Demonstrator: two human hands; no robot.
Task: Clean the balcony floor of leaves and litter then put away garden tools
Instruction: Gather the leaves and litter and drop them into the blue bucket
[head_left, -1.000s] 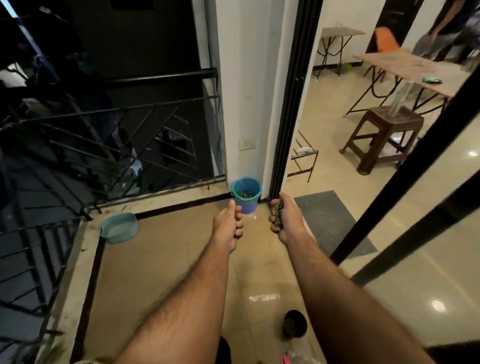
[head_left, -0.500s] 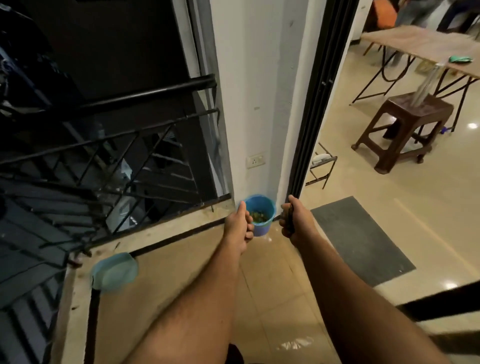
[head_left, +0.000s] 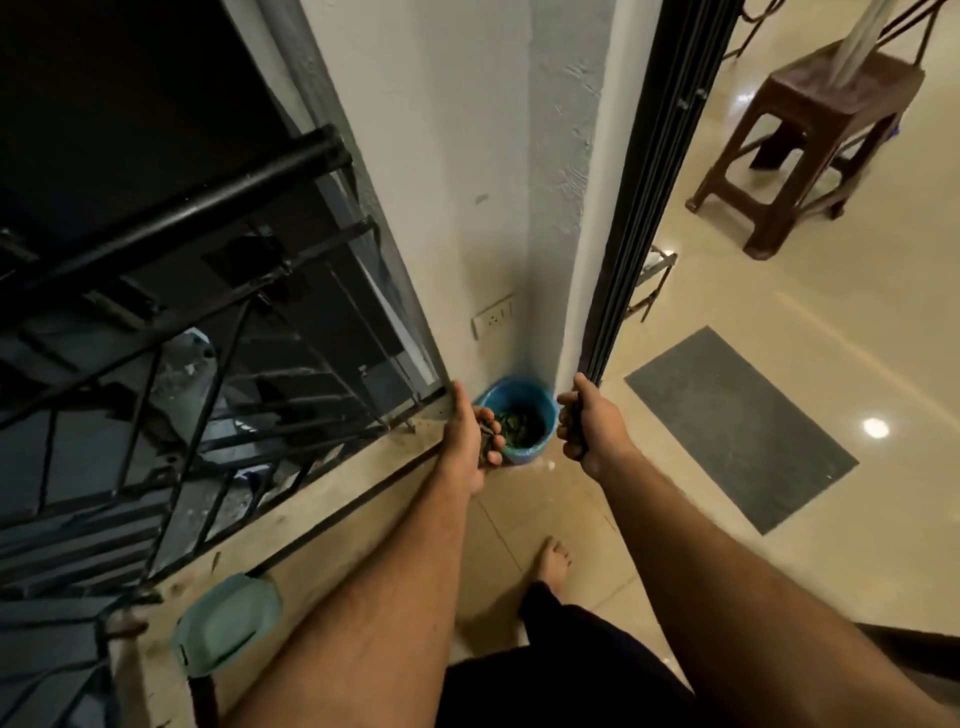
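Two bare forearms reach from the bottom of the frame toward a blue bucket (head_left: 519, 423) at centre, standing in the wall corner with green leaves (head_left: 515, 422) inside. Just left of its rim, the left hand (head_left: 470, 439) has fingers curled around a small dark object, too blurred to identify. Just right of the bucket, the right hand (head_left: 584, 423) grips something dark in a closed fist. A green dustpan (head_left: 226, 621) lies at lower left by the black railing (head_left: 171, 332).

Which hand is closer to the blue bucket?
Left. The left hand overlaps the blue bucket's left rim, gripping something small and dark. The right hand sits just beside its right rim.
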